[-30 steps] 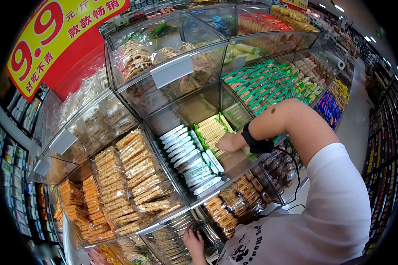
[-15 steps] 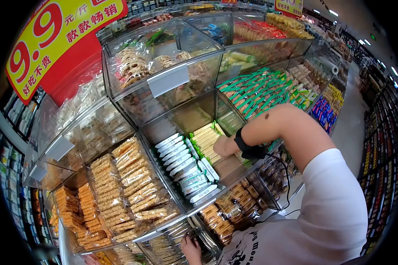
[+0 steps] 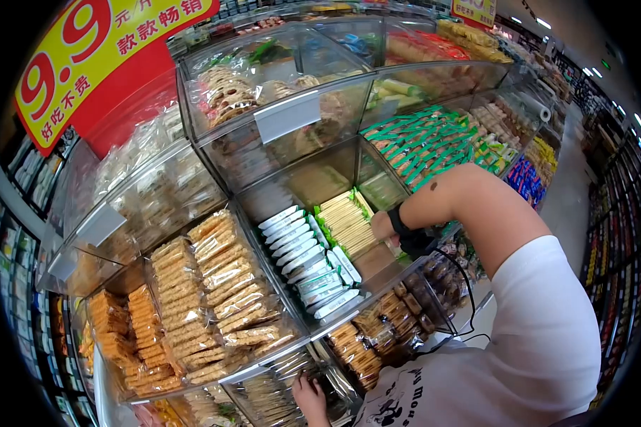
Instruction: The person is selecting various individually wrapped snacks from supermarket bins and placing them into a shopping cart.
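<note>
My right hand [image 3: 384, 227] reaches down into a clear bin, at the right edge of a block of pale yellow stick-like snacks in green-edged wrapping [image 3: 347, 220]. Its fingers are mostly hidden by the hand and wrist, so I cannot see whether it holds anything. White wrapped bars [image 3: 299, 245] lie in a row to the left of the yellow block, in the same bin. Lower down, my left hand [image 3: 308, 396] rests at the lower bin with its fingers apart, beside clear-wrapped snacks [image 3: 263, 398]. Nothing shows in it.
Wrapped crisp sticks [image 3: 224, 267] and orange snacks [image 3: 149, 334] fill bins to the left. Brown packaged biscuits [image 3: 381, 334] lie below the right forearm. Clear partitions [image 3: 335, 107] and a blank label holder [image 3: 287, 116] rise behind. A black cable [image 3: 470, 292] hangs from the right wristband.
My right hand has shifted from over the yellow block to its right edge. The yellow block stays in the bin. My left hand stays at the lower bin, and the view has shifted slightly.
</note>
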`<control>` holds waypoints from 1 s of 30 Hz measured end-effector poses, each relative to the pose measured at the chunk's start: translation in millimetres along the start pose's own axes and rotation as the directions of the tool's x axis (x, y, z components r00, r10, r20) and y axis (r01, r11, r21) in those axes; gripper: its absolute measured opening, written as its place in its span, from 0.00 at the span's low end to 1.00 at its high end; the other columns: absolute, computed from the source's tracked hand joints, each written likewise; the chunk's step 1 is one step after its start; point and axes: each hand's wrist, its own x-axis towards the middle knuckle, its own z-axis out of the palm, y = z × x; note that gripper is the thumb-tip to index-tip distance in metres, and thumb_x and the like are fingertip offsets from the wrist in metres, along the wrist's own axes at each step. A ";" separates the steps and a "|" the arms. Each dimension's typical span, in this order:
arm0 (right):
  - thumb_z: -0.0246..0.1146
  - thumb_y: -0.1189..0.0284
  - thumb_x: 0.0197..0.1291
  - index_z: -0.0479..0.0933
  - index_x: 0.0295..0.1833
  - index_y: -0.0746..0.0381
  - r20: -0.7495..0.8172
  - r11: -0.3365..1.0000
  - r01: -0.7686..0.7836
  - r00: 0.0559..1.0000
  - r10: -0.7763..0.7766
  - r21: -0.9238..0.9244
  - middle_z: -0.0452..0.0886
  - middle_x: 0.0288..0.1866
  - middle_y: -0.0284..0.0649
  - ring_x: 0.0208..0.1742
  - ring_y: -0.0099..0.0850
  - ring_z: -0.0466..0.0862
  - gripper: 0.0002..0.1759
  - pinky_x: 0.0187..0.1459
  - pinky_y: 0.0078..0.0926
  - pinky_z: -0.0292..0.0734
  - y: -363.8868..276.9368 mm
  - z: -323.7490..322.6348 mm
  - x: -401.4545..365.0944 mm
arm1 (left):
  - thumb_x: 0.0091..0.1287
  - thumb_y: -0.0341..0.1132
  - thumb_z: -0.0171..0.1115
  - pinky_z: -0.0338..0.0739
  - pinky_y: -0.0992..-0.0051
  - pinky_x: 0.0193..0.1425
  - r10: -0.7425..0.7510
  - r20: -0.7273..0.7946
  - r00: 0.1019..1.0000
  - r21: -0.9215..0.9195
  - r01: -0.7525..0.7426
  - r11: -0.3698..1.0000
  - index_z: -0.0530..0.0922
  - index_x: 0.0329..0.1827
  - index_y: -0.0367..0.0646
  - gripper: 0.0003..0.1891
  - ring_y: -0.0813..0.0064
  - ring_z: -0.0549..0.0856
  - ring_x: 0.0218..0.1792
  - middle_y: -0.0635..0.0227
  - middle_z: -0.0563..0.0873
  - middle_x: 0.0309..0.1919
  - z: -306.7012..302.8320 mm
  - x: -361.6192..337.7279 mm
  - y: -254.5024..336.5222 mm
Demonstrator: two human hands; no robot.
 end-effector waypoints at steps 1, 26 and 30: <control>0.61 0.62 0.36 0.76 0.19 0.62 0.061 0.998 -0.033 0.998 0.029 0.056 0.75 0.18 0.44 0.21 0.37 0.74 0.13 0.25 0.36 0.68 5.4 12.5 11.2 | 0.51 0.29 0.53 0.64 0.66 0.49 -0.011 -0.002 1.000 -0.004 0.011 1.000 0.70 0.40 0.36 0.13 0.55 0.70 0.44 0.54 0.72 0.43 1.5 -2.4 -3.3; 0.57 0.64 0.46 0.73 0.18 0.65 0.514 0.632 -0.626 0.766 0.386 0.457 0.74 0.14 0.36 0.16 0.26 0.74 0.15 0.19 0.22 0.70 -32.6 -173.9 -104.1 | 0.51 0.28 0.52 0.66 0.66 0.47 0.030 -0.038 0.999 -0.009 -0.031 0.999 0.71 0.39 0.36 0.11 0.55 0.72 0.42 0.54 0.73 0.42 -2.7 -1.7 -15.1; 0.60 0.65 0.42 0.74 0.18 0.69 0.395 0.775 -0.459 0.870 0.293 0.435 0.78 0.16 0.39 0.15 0.28 0.77 0.16 0.20 0.23 0.73 -62.1 -141.3 -81.1 | 0.51 0.27 0.51 0.66 0.66 0.48 0.012 -0.020 1.000 0.004 -0.012 1.000 0.72 0.39 0.37 0.11 0.57 0.71 0.43 0.55 0.73 0.42 -5.2 -2.8 -11.2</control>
